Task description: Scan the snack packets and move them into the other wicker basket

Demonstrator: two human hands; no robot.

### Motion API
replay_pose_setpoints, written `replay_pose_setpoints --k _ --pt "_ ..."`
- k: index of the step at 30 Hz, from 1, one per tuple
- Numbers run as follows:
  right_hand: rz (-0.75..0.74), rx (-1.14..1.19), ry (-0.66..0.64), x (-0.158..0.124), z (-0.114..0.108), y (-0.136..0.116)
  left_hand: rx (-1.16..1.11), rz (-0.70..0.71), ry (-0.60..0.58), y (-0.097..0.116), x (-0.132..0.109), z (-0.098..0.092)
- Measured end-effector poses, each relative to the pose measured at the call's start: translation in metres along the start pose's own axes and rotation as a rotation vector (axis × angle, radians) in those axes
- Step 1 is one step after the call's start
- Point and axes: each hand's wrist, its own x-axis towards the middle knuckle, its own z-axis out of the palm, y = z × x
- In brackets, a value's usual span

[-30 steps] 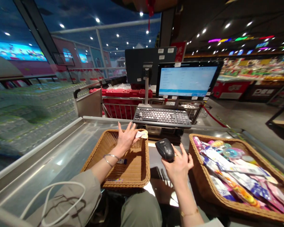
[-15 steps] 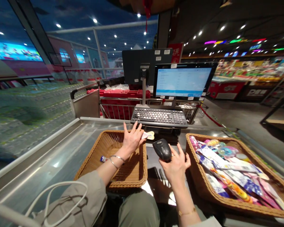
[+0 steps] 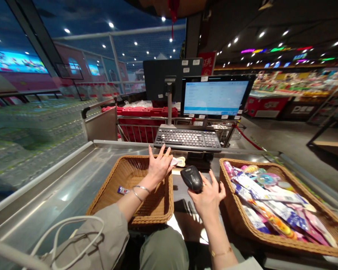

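My left hand (image 3: 160, 165) is over the right rim of the left wicker basket (image 3: 172, 198), its thumb side closed on a small pale yellow and white package (image 3: 180, 161) with a printed label facing up. Several of its fingers stretch forward toward the keyboard. My right hand (image 3: 207, 198) grips a black barcode scanner (image 3: 192, 178), whose head points left toward the package, a short gap apart from it. A small blue packet (image 3: 122, 190) lies on the left basket's bottom, partly behind my left forearm.
Right of my right hand stands a second wicker basket (image 3: 266, 242), filled with colourful packaged goods (image 3: 270, 195). Ahead are a black keyboard (image 3: 188, 138) and a lit monitor (image 3: 215, 96). A white cable (image 3: 55, 240) loops near my left sleeve on the metal counter (image 3: 59, 187).
My left hand and the package have shifted slightly right, nearer the scanner. The whole view has turned a little; both hands keep their grips.
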Motion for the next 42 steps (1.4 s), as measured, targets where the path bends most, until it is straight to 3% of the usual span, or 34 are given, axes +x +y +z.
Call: replay_pose_setpoints --k 23,29,33,42 --pt "-0.009 -0.025 0.046 0.001 -0.005 0.005 0.01 0.009 0.016 0.007 0.006 0.003" --pt "-0.018 -0.042 0.163 0.002 -0.02 0.003 0.007 0.017 0.029 0.015 0.013 0.002" --pt "0.03 -0.05 0.176 0.004 -0.033 0.002 -0.001 0.028 0.041 0.025 0.021 0.001" --pt "0.118 -0.102 0.28 0.006 -0.056 0.02 -0.047 0.068 0.082 0.054 0.044 0.004"
